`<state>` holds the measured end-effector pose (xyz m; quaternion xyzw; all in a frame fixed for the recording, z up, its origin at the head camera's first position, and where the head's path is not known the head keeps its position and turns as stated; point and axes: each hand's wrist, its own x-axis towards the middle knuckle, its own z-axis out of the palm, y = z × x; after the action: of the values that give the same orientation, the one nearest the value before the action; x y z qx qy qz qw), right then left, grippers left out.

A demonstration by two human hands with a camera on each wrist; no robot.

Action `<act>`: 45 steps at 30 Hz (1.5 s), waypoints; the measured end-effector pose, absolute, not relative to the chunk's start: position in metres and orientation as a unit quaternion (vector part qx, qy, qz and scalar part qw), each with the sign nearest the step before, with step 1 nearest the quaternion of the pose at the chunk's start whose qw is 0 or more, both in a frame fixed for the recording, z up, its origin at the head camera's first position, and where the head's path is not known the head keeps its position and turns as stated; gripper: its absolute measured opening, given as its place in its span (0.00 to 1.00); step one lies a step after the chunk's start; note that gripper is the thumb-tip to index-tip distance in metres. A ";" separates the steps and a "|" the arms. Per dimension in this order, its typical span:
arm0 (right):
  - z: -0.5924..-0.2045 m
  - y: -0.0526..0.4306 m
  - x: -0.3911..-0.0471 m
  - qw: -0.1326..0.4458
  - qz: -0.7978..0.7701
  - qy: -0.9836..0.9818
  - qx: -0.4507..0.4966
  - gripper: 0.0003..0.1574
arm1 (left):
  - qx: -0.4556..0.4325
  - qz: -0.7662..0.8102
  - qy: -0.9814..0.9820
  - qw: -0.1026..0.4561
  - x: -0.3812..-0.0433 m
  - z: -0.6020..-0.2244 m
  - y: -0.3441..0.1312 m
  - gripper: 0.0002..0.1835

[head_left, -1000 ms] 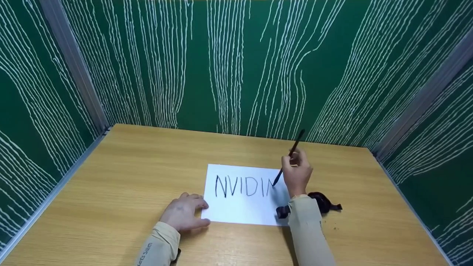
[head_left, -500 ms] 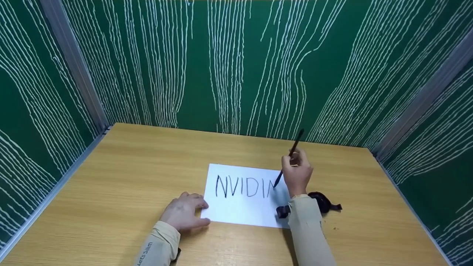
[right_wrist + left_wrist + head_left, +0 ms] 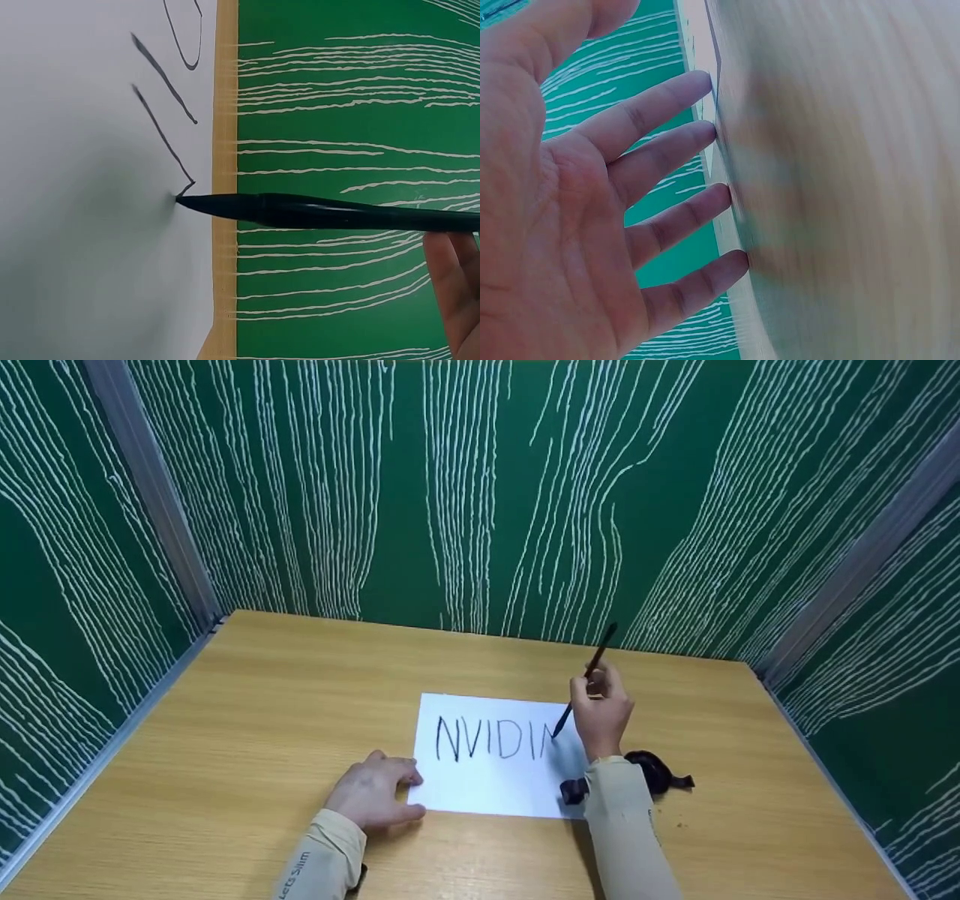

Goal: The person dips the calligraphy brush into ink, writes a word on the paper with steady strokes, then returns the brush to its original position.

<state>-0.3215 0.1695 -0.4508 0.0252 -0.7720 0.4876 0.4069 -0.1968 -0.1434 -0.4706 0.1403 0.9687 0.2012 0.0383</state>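
In the head view a white sheet of paper lies on the table, with NVIDI in dark strokes and part of a further letter at the right. My right hand pinches a slim black writing brush around its upper handle. The brush's pointed tip meets the paper at the end of a short bent stroke, as the right wrist view shows. Fingertips of my left hand rest at the sheet's left edge, thumb near its lower left corner. Those fingers are spread and nearly straight.
A black object with a short spout-like end lies partly under my right forearm. A small black block sits on the paper's lower right, left of the sleeve. Green walls with white lines rise behind the wooden table.
The paper shifts and tilts very slightly, then returns. My brush tip dips a little and comes back up and left. Both hands stay nearly in place.
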 end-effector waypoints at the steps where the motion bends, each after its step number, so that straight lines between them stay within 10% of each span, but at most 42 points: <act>1: -0.451 0.169 -0.321 0.407 0.489 -0.771 0.028 0.09 | 0.139 0.202 0.969 0.040 -0.197 -0.471 -0.143 0.25; 45: -0.451 0.171 -0.321 0.428 0.489 -0.759 0.046 0.08 | 0.152 0.190 0.970 0.024 -0.195 -0.470 -0.142 0.22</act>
<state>-0.3211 0.1713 -0.4511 0.0456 -0.7589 0.4889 0.4278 -0.1948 -0.1419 -0.4698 0.1521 0.9696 0.1900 0.0242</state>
